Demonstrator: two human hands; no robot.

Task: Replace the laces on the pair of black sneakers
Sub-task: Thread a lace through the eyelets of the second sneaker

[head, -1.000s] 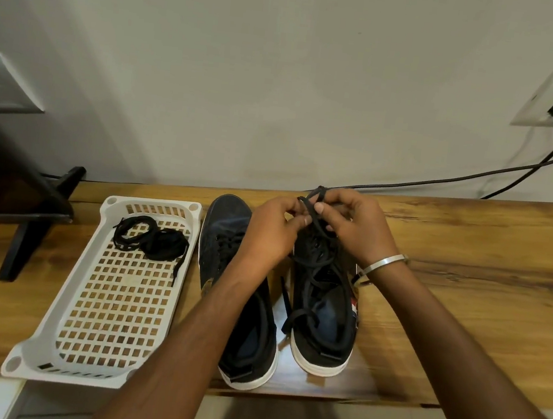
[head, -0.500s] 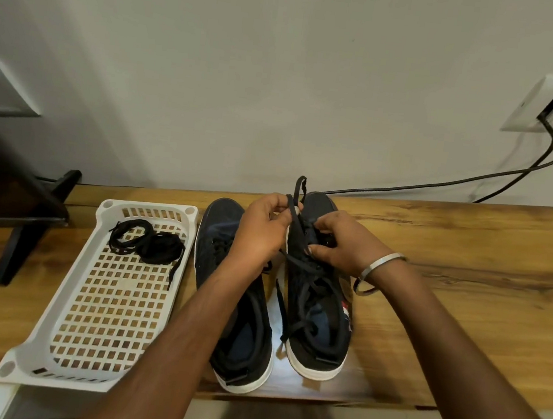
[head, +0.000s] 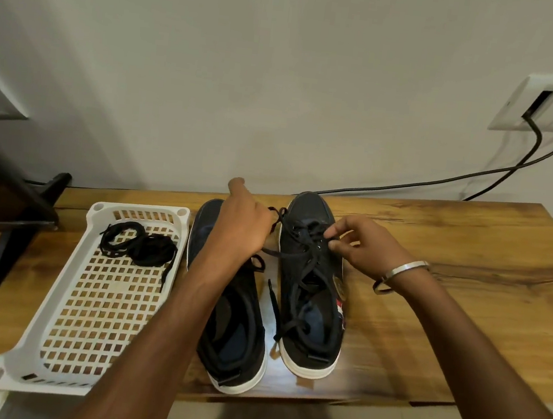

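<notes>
Barely started: both hands, left [head: 244, 226] and right [head: 360, 244], are pinching the lace [head: 300, 257] on the right sneaker [head: 311, 282] mid-desk, left sneaker [head: 234, 325] waiting, spare laces [head: 136, 245] sitting in the tray [head: 48, 321].

Two black sneakers [head: 308, 282] with white soles; left of them, a white lattice tray [head: 84, 308] holding black laces [head: 138, 245].

A single head-worn camera looks forward and steeply down, close over the wooden tabletop [head: 447, 297], wall at 12 o'clock.
</notes>
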